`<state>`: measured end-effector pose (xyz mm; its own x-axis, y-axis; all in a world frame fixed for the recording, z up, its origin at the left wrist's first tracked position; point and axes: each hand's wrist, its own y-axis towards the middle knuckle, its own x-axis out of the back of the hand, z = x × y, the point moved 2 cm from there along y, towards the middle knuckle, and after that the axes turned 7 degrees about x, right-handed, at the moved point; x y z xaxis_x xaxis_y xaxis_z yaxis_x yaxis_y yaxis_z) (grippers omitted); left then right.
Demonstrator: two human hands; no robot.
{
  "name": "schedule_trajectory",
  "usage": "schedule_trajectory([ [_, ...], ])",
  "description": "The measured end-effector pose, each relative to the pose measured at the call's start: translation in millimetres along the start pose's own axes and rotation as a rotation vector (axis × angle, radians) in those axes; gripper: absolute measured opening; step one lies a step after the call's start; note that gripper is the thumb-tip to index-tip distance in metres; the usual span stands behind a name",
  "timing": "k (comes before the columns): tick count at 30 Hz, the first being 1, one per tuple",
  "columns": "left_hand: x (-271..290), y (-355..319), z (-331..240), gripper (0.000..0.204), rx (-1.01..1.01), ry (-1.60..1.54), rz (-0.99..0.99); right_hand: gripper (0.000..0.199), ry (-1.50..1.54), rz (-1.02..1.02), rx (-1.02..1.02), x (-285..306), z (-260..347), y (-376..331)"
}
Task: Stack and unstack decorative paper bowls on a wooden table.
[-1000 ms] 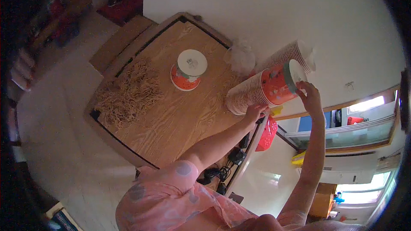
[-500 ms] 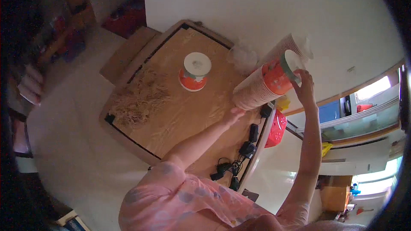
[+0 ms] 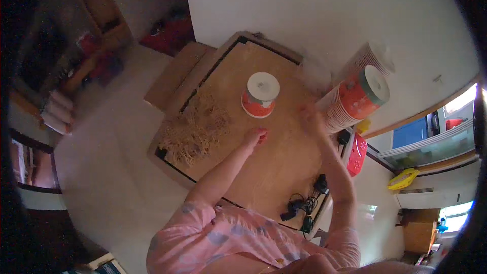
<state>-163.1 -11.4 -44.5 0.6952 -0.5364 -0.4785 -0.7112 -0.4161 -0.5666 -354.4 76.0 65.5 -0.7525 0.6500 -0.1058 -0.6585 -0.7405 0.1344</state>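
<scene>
An orange-and-white paper tub (image 3: 257, 107) stands upside down on the table, its round white base facing up. My left hand (image 3: 257, 136) is just below it, fingers curled in and apart from it; nothing shows in them. My right hand (image 3: 313, 120) is smeared by motion beside the left end of a long stack of paper tubs (image 3: 350, 100). That stack leans on its side, with a green band and white base at its right end. Whether the right fingers touch the stack, I cannot tell.
Dried plant stalks (image 3: 198, 127) lie on the left of the table (image 3: 271, 172). Black cables and adapters (image 3: 304, 205) sit at its near right edge. Another stack of cups (image 3: 373, 56) stands behind by the wall, and a red basket (image 3: 357, 155) is to the right.
My right hand has left the green-banded end of the stack and moved left to its other end. My left hand has drawn away from the stack to near the single tub.
</scene>
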Motion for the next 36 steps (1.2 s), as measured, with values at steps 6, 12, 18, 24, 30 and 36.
schedule_trajectory([
  [6,66,67,-43,0.006,-0.031,-0.058,-0.119,0.013,-0.525,0.117,-0.049,4,-152,30],
  [12,123,152,-81,0.007,-0.26,0.043,-0.305,0.012,0.102,-0.207,-0.236,0,-227,50],
  [18,125,222,-96,0.021,-0.295,0.51,-0.383,0.022,-0.059,-0.128,-0.425,43,-265,86],
  [24,127,191,-91,0.024,-0.174,0.782,-0.507,0.024,-0.043,-0.143,-0.531,5,-267,63],
  [30,92,184,-106,0.023,-0.166,0.897,-0.51,0.024,-0.22,-0.253,-0.339,53,-286,75],
  [36,127,186,-86,0.024,-0.172,0.893,-0.592,0.019,-0.41,-0.102,-0.389,-7,-239,74],
])
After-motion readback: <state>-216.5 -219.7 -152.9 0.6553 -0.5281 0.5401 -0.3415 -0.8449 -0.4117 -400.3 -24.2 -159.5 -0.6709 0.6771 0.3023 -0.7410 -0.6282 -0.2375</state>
